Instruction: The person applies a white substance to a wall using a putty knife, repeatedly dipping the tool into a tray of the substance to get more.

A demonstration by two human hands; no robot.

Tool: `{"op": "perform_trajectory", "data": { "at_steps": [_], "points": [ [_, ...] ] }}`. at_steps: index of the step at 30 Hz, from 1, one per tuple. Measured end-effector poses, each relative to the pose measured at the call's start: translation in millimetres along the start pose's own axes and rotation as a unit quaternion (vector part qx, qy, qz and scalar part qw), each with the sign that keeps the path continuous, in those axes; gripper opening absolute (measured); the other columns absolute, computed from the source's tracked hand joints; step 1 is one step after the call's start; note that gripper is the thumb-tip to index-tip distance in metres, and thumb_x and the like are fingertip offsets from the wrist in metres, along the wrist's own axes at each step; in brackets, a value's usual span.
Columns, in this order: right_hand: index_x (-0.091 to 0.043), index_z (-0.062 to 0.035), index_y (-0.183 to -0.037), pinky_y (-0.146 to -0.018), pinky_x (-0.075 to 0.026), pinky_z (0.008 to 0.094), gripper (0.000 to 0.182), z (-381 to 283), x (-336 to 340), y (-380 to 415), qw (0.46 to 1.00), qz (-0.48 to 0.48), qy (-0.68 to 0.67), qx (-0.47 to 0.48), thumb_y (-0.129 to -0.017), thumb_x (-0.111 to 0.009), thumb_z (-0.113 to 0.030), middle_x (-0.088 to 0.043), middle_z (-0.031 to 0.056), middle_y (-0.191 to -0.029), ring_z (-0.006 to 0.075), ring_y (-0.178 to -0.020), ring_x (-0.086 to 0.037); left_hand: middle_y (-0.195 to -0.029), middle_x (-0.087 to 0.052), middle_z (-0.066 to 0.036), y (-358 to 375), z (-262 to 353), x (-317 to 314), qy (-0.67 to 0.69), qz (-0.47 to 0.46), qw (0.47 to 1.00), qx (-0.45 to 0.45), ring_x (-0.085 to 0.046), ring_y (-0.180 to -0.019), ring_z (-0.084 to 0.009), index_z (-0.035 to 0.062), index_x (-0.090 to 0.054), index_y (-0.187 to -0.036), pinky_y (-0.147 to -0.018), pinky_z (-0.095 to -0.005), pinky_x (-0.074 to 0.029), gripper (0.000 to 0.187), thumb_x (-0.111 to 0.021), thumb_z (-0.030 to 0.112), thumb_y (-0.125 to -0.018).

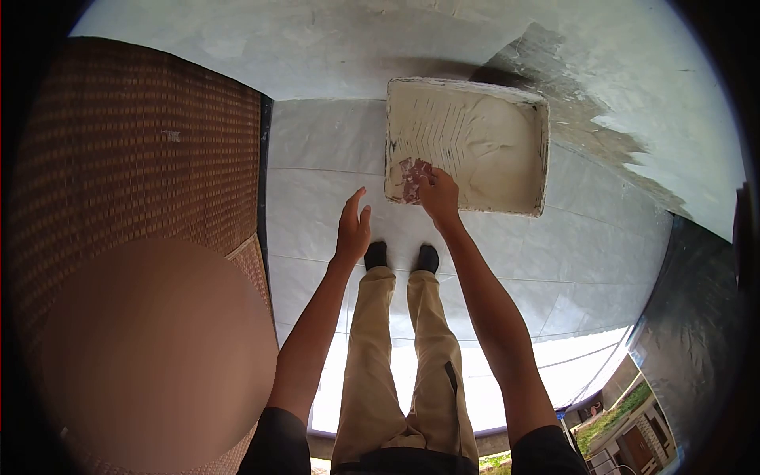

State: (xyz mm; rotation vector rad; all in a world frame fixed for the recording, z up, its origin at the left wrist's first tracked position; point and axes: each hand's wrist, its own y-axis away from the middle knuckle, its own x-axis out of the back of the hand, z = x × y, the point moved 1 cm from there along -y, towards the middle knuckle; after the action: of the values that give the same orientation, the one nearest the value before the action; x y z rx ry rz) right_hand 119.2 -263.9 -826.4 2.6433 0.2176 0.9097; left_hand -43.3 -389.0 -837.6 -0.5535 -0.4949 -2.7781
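Note:
My right hand (440, 195) is closed on a flat reddish-brown spreader (411, 180) smeared with pale material. The spreader is over the near left corner of a shallow rectangular tray (546, 170). A layer of creamy off-white paste or paint (499, 150) covers the tray's bottom, with ribbed marks on its left side and smoother folds to the right. My left hand (354, 229) is held out left of the tray's near corner, fingers stretched and apart, holding nothing.
Grey sheeting (317, 214) covers the floor under my feet. Beyond the tray is a wall (317, 55) with a darker rough patch (538, 63) at right. A brown woven panel (158, 142) stands left, dark sheeting (697, 317) right. A round blur hides the lower left.

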Motion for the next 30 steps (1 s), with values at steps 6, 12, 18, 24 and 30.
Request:
{"op": "perform_trajectory", "data": {
  "at_steps": [6, 12, 18, 24, 30],
  "points": [
    [-0.068, 0.0052, -0.087, -0.076, -0.053, 0.0443, 0.026, -5, 0, -2, 1.0, 0.0, 0.019, -0.023, -0.08, -0.062, -0.019, -0.069, 0.0232, -0.079, 0.0397, -0.08, -0.068, -0.136, -0.052, -0.02, 5, -6, 3, -0.004, 0.011, 1.0, -0.004, -0.047, -0.131, -0.0332, -0.0009, -0.047, -0.136, -0.111, -0.0398, -0.034, 0.041, -0.045, 0.009, -0.097],
    [-0.071, 0.0053, -0.094, -0.065, -0.052, 0.0349, 0.031, -20, 11, -6, 0.992, -0.074, 0.032, -0.095, -0.079, -0.07, -0.022, -0.071, 0.016, -0.079, 0.0221, -0.073, -0.069, -0.136, -0.052, -0.02, 11, -8, 6, -0.001, 0.012, 1.0, 0.003, -0.047, -0.131, -0.0331, -0.0006, -0.047, -0.136, -0.111, -0.0398, -0.034, 0.04, -0.045, 0.01, -0.097],
    [-0.067, 0.0122, -0.089, -0.069, -0.054, 0.0412, 0.036, 2, 6, -29, 0.979, -0.124, -0.004, -0.164, -0.073, -0.068, -0.02, -0.069, 0.0266, -0.081, 0.0346, -0.078, -0.071, -0.136, -0.052, -0.02, 15, -5, 10, -0.006, 0.015, 1.0, 0.009, -0.047, -0.13, -0.0332, -0.0003, -0.047, -0.136, -0.111, -0.0398, -0.035, 0.04, -0.045, 0.01, -0.098],
    [-0.066, 0.0098, -0.079, -0.046, -0.044, 0.0342, 0.023, -30, 50, -16, 0.941, -0.214, -0.151, -0.216, -0.075, -0.067, -0.013, -0.064, 0.0133, -0.069, 0.0195, -0.055, -0.06, -0.137, -0.052, -0.019, 18, 11, 18, -0.003, 0.022, 1.0, 0.003, -0.047, -0.132, -0.031, 0.0, -0.046, -0.137, -0.112, -0.039, -0.034, 0.04, -0.044, 0.009, -0.098],
    [-0.064, 0.0008, -0.099, -0.057, -0.043, 0.0269, 0.017, -71, 118, 24, 0.843, -0.295, -0.399, -0.21, -0.088, -0.06, -0.011, -0.065, 0.0047, -0.082, 0.0114, -0.066, -0.057, -0.138, -0.053, -0.018, 7, 69, 43, -0.003, 0.036, 0.999, -0.04, -0.046, -0.133, -0.0288, 0.0003, -0.047, -0.137, -0.112, -0.0376, -0.033, 0.039, -0.044, 0.007, -0.098]
  ]
}}
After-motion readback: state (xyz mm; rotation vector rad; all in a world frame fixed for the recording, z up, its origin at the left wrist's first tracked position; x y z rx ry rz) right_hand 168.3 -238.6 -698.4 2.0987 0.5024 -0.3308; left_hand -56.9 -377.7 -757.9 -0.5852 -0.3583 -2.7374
